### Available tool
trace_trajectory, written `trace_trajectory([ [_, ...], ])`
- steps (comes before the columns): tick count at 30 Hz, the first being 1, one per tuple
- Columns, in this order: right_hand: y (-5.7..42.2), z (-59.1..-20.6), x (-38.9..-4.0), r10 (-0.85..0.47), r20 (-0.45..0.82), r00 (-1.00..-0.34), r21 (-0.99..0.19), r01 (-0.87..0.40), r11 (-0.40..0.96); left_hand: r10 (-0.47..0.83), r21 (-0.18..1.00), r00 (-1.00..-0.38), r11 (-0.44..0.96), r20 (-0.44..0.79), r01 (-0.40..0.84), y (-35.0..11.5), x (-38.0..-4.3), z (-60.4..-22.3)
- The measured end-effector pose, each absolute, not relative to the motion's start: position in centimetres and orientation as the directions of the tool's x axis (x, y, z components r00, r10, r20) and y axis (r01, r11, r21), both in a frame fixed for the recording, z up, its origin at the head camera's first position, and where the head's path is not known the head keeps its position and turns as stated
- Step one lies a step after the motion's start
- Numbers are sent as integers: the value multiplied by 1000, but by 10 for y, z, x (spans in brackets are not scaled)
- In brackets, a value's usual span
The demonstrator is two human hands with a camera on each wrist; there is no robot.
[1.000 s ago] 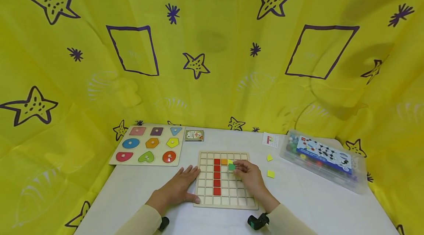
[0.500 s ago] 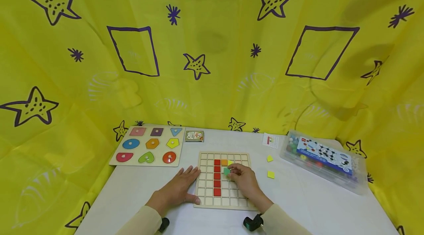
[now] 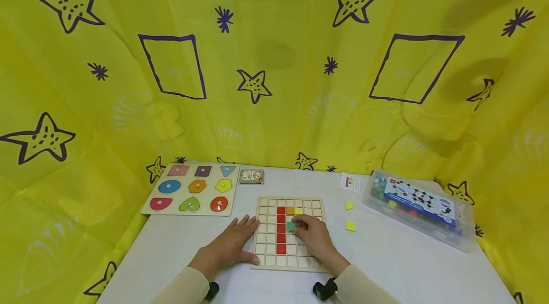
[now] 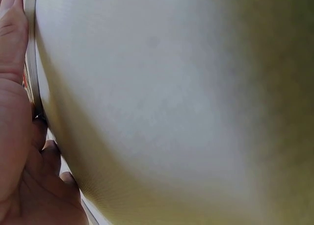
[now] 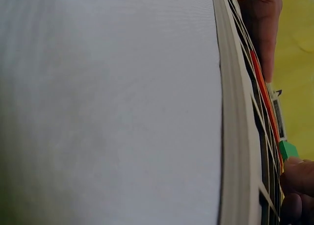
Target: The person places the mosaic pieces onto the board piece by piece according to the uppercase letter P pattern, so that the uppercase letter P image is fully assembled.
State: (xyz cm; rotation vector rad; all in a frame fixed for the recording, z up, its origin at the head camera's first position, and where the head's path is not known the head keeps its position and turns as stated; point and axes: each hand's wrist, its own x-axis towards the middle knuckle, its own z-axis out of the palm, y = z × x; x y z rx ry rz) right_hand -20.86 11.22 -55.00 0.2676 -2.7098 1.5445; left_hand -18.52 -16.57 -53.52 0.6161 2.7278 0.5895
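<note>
In the head view a wooden grid board (image 3: 265, 260) lies on the white table. A column of red square tiles (image 3: 280, 237) fills part of it, with an orange tile (image 3: 290, 210) and a yellow tile (image 3: 299, 211) beside the top one. My right hand (image 3: 315, 235) pinches a green square tile (image 3: 291, 226) over a cell just right of the red column; the right wrist view shows the green tile (image 5: 288, 150) at the thumb tip. My left hand (image 3: 229, 242) rests with straight fingers against the board's left edge, thumb at its lower corner.
Right of the board lie a yellow triangular piece (image 3: 349, 205) and a yellow square tile (image 3: 350, 226). Behind them is a pattern card (image 3: 350, 182). A clear plastic box (image 3: 420, 208) stands far right. A shape puzzle (image 3: 193, 189) and a small card box (image 3: 251, 176) sit at back left.
My right hand has moved left and toward me across the board with the green tile, uncovering the yellow tile in the top row. The left hand has stayed in place.
</note>
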Motion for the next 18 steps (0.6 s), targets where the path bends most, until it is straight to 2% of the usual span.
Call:
trace_trajectory([
  [18,112,-551,-208,-180,121,-976,-792,-204,576,456,436,-872,831,-180,345,-164,-184,-533],
])
